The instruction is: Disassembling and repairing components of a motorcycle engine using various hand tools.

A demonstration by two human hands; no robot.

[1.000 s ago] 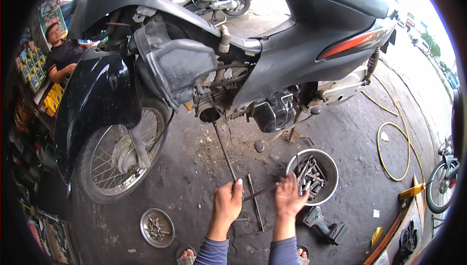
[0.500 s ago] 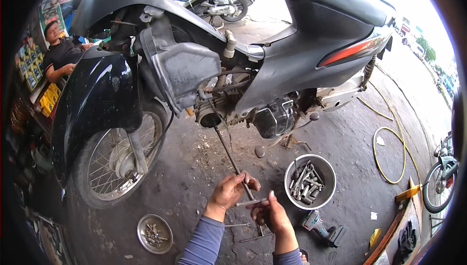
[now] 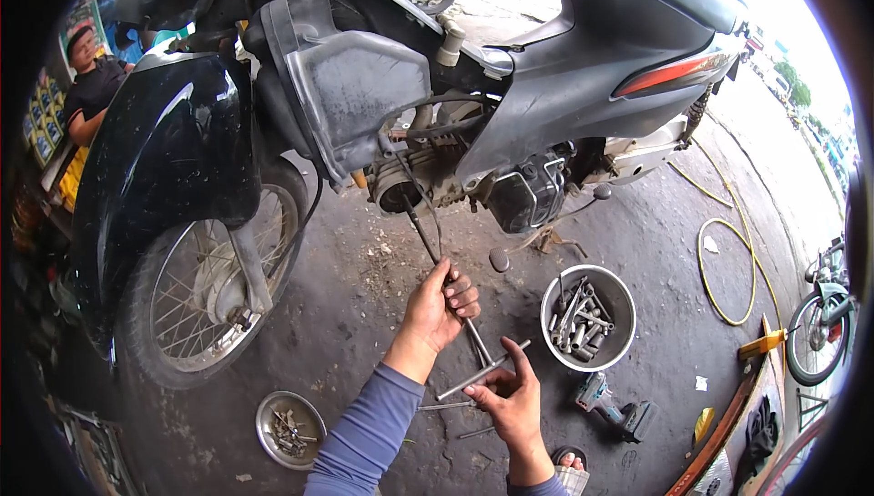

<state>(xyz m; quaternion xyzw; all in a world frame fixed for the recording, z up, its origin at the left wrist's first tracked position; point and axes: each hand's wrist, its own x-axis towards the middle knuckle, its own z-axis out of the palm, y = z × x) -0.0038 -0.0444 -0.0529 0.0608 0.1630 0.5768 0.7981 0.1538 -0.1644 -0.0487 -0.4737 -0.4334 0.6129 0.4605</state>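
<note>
A T-handle socket wrench (image 3: 420, 234) runs at a slant from the round opening of the motorbike's engine (image 3: 398, 194) down toward me. My left hand (image 3: 439, 307) is wrapped round its shaft, below the engine. At the wrench's near end my right hand (image 3: 512, 402) has its fingers on the crossbar (image 3: 471, 380), the index finger near the bar's right end and the thumb lower down. The wrench tip is hidden inside the opening. A black plastic cover (image 3: 364, 86) and the front wheel (image 3: 218, 291) are beyond my left hand.
A metal bowl of sockets and wrenches (image 3: 626, 343) stands right of my hands, above a cordless power tool (image 3: 605, 405). A small dish of bolts (image 3: 266, 423) lies at lower left. A yellow hose (image 3: 706, 282) loops at right. A person (image 3: 91, 86) is at far left.
My left hand has moved farther up the shaft, closer to the engine. The crossbar has turned from nearly level to a slant, with my right hand still at it. The view has shifted slightly.
</note>
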